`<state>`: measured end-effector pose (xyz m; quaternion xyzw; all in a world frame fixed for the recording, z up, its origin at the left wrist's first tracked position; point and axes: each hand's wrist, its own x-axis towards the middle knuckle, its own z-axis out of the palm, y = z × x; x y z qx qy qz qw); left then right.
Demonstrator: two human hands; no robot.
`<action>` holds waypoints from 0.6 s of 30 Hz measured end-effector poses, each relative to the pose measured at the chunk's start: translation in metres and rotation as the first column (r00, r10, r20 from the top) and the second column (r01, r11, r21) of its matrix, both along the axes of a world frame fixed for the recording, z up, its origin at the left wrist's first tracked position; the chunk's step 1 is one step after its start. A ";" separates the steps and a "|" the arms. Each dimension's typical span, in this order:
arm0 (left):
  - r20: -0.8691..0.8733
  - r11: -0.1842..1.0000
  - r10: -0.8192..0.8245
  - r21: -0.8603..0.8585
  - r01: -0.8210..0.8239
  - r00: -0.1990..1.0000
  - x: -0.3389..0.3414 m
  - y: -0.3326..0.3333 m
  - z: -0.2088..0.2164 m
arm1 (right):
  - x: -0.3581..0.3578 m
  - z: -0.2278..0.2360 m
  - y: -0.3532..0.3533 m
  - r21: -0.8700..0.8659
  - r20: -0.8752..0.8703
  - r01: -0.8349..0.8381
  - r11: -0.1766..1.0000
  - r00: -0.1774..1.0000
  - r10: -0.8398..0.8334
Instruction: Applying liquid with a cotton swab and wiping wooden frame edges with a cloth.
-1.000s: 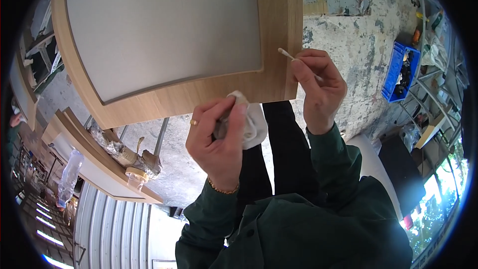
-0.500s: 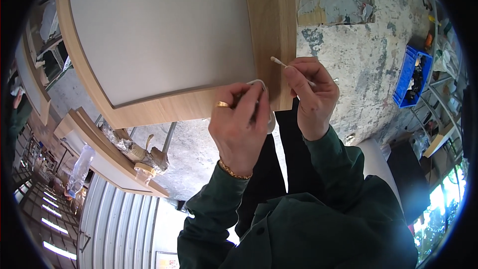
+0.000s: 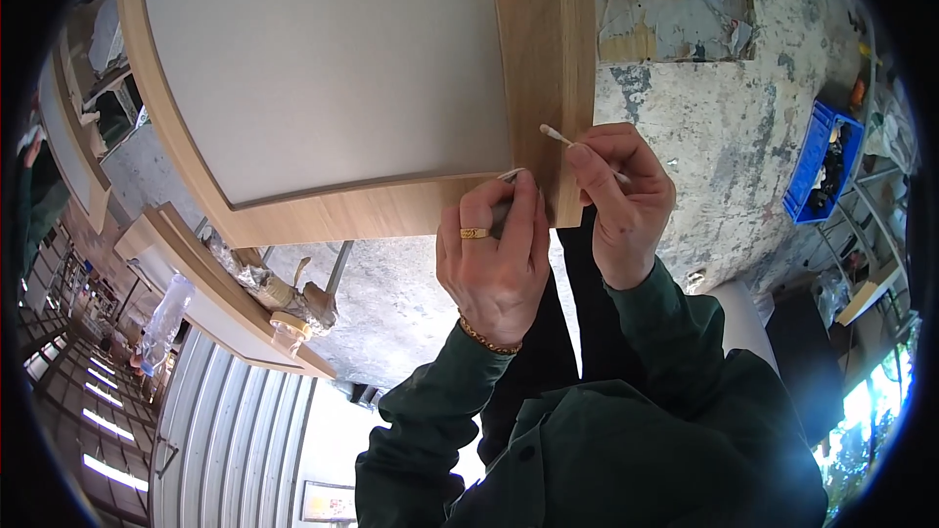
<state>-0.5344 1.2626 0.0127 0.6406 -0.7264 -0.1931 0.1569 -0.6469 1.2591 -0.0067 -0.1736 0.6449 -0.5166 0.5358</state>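
My right hand (image 3: 626, 200) pinches a cotton swab (image 3: 556, 134) between thumb and forefinger, its white tip pointing left over the wooden border. Beside it, my left hand (image 3: 497, 259) is closed, fingertips at the lower right corner of a framed panel (image 3: 333, 59) with a pale face and light wood edging. A thin white edge (image 3: 510, 174) shows at those fingertips; it looks like folded cloth, but most of it is hidden. The swab's tip appears just above the wood, and whether it touches cannot be made out.
Another wood-framed panel (image 3: 220, 308) leans at lower left, with a roll of tape (image 3: 289, 325) and a plastic-wrapped bundle (image 3: 293, 293) by it. A blue crate (image 3: 802, 186) of dark items stands at right. Flattened cardboard (image 3: 675, 0) lies on the stained floor (image 3: 704, 156).
My left hand has shifted right and slightly down, its fingers closing more over the white piece. My right hand holds the swab much as before. The whole view has shifted slightly.
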 end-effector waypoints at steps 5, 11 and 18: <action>0.065 1.000 0.018 0.013 -0.019 0.998 0.001 0.005 0.002 | 0.000 0.000 0.000 0.009 -0.004 -0.023 1.000 1.000 0.023; 0.061 0.999 0.032 0.018 -0.033 0.998 0.006 0.010 0.002 | -0.002 -0.001 0.001 -0.013 -0.005 -0.046 0.999 0.999 0.046; 0.034 0.998 0.065 -0.016 -0.064 0.997 0.016 0.012 -0.002 | -0.002 -0.002 0.000 -0.035 -0.025 -0.066 0.997 0.998 0.065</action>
